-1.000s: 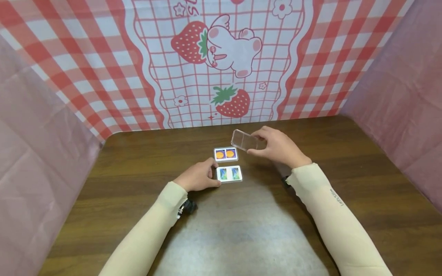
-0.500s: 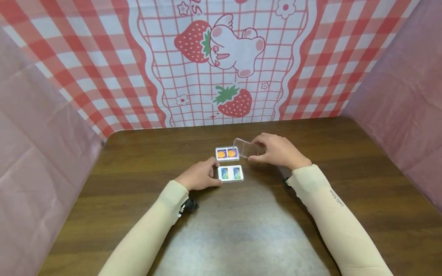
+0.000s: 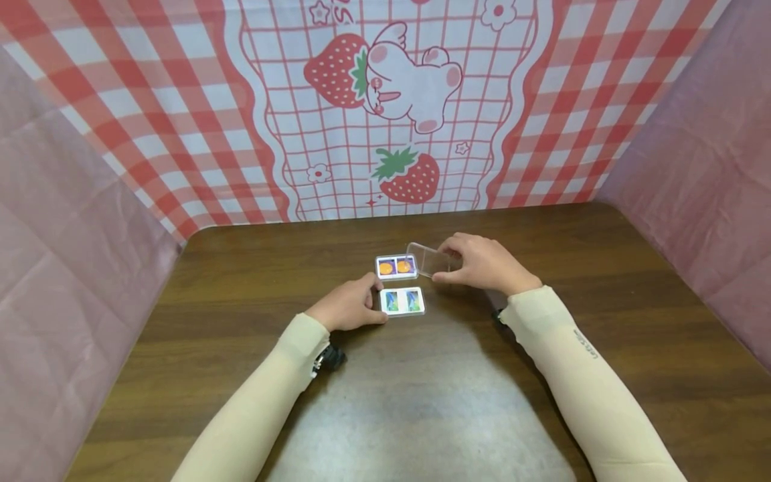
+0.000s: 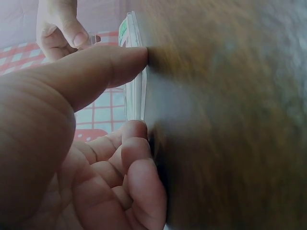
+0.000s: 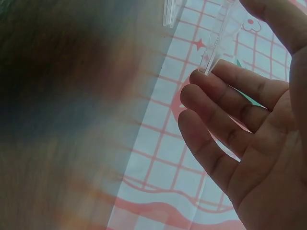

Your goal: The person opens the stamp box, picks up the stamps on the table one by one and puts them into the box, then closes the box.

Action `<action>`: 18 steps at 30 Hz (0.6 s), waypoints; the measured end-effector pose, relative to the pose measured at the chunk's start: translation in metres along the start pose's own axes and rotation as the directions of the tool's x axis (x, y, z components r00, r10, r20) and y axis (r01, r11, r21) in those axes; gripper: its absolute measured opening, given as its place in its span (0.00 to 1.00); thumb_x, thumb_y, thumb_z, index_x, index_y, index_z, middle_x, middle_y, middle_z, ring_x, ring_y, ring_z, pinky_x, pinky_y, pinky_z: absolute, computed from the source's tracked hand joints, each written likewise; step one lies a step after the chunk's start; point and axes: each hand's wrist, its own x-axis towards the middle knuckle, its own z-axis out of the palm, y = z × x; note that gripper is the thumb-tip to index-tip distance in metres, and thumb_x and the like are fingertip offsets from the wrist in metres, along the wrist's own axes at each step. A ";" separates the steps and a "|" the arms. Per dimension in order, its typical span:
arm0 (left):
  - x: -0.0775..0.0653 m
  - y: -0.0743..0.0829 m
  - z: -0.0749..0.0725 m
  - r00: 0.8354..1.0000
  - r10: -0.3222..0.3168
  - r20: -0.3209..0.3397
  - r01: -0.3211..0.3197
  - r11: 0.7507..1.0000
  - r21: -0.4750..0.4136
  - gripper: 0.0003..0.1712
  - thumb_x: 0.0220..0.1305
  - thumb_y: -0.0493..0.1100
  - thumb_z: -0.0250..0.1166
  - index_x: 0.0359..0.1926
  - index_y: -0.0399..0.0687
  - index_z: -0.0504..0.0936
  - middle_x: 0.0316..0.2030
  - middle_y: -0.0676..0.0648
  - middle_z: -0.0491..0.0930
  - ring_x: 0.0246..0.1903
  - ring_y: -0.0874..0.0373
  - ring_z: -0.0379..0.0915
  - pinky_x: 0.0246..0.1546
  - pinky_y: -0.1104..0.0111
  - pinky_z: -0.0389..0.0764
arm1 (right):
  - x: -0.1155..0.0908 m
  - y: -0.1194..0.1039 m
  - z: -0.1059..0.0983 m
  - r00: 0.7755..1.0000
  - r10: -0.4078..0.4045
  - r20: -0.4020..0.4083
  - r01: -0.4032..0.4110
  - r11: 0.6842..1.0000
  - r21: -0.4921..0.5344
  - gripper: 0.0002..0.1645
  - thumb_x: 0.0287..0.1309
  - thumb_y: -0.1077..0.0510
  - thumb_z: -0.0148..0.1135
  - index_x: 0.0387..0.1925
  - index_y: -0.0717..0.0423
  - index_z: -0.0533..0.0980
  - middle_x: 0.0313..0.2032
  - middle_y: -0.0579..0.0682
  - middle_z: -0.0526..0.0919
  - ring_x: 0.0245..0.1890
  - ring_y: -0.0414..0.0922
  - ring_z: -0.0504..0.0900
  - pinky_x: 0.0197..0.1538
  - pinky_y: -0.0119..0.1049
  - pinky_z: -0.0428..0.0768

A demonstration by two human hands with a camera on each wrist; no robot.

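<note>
Two flat clear plastic cases lie one behind the other on the wooden table. The near case (image 3: 402,302) shows two blue-green pictures, and the far case (image 3: 395,268) two orange circles on purple. My left hand (image 3: 346,304) holds the near case by its left end, thumb at the front corner and fingers at the back. The left wrist view shows this case (image 4: 136,93) edge-on between thumb and fingers. With my right hand (image 3: 482,263) I pinch a tilted, transparent plastic cover (image 3: 426,260) by its right end. Its left end overlaps the far case in the head view.
A brown wooden table (image 3: 271,281) carries everything. Behind it hangs a red-and-white checked cloth (image 3: 385,161) with strawberries and a cartoon animal. Pink cloths hang at the left (image 3: 78,254) and right (image 3: 705,187).
Over the first half second my right hand brings the cover down, so its left end overlaps the far case. Since then it hardly moves. My left hand stays at the near case.
</note>
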 end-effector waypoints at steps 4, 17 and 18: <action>0.000 0.001 -0.001 1.000 0.002 0.000 -0.002 1.000 -0.002 0.32 0.64 0.53 0.74 0.61 0.46 0.72 0.37 0.47 0.78 0.34 0.55 0.74 0.39 0.61 0.76 | 0.000 0.001 -0.001 1.000 0.006 -0.002 -0.006 1.000 0.000 0.36 0.53 0.34 0.77 0.54 0.52 0.82 0.45 0.48 0.84 0.42 0.46 0.79 0.47 0.49 0.79; 0.000 0.001 0.000 1.000 -0.004 -0.007 0.004 1.000 -0.001 0.32 0.63 0.53 0.74 0.61 0.47 0.72 0.37 0.48 0.78 0.34 0.55 0.75 0.39 0.61 0.76 | -0.002 -0.007 -0.002 1.000 -0.006 0.011 0.005 0.999 0.039 0.36 0.53 0.34 0.77 0.55 0.52 0.81 0.47 0.48 0.84 0.45 0.47 0.80 0.51 0.50 0.80; 0.000 0.001 0.000 1.000 -0.005 -0.008 0.005 1.000 -0.001 0.32 0.63 0.53 0.74 0.61 0.47 0.72 0.37 0.48 0.78 0.34 0.55 0.74 0.38 0.61 0.76 | -0.002 -0.009 -0.001 1.000 -0.007 0.015 0.006 0.999 0.050 0.36 0.54 0.35 0.76 0.56 0.52 0.81 0.48 0.48 0.84 0.46 0.47 0.80 0.51 0.50 0.80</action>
